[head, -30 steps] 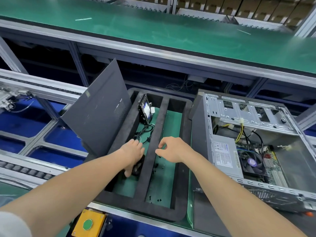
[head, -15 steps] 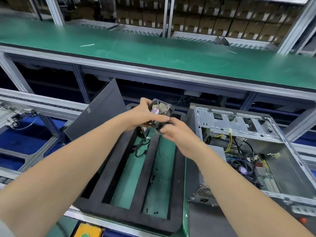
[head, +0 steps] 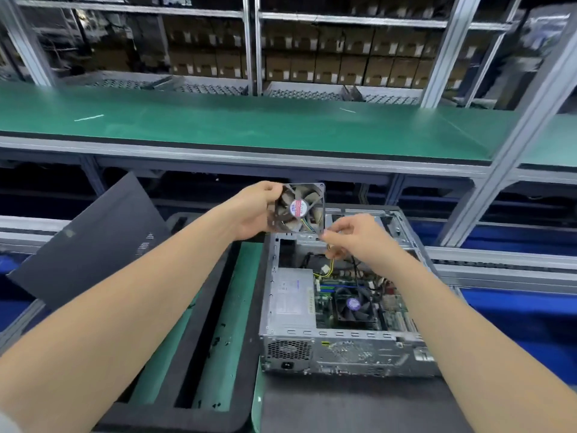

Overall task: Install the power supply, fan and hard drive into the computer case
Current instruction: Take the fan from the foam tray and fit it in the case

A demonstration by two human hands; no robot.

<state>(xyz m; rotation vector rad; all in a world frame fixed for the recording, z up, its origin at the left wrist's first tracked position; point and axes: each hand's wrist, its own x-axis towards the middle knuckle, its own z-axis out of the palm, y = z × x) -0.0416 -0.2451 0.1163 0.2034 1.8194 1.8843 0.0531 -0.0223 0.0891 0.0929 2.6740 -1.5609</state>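
Your left hand (head: 253, 210) grips the fan (head: 301, 207), right hand (head: 356, 239) pinching its lower corner — keep its wires (head: 307, 225) from snagging as it enters the computer case (head: 343, 335).

A long green work surface (head: 249, 126) is seen across the whole width, edged along its front by a grey aluminium rail (head: 249, 153). Behind it, metal shelving (head: 343, 20) is stacked with rows of brown cardboard boxes (head: 312, 67), and inclined roller tracks (head: 312, 94) are set just beneath the boxes. A broad slanted aluminium upright (head: 502, 164) is seen at the right, and a thinner post (head: 28, 48) at the far left. The space under the green surface is left in shadow. Lower down, grey conveyor rails (head: 499, 270) are run above blue panels (head: 515, 314). The scene is lit evenly, and a soft sheen is cast on the green surface.
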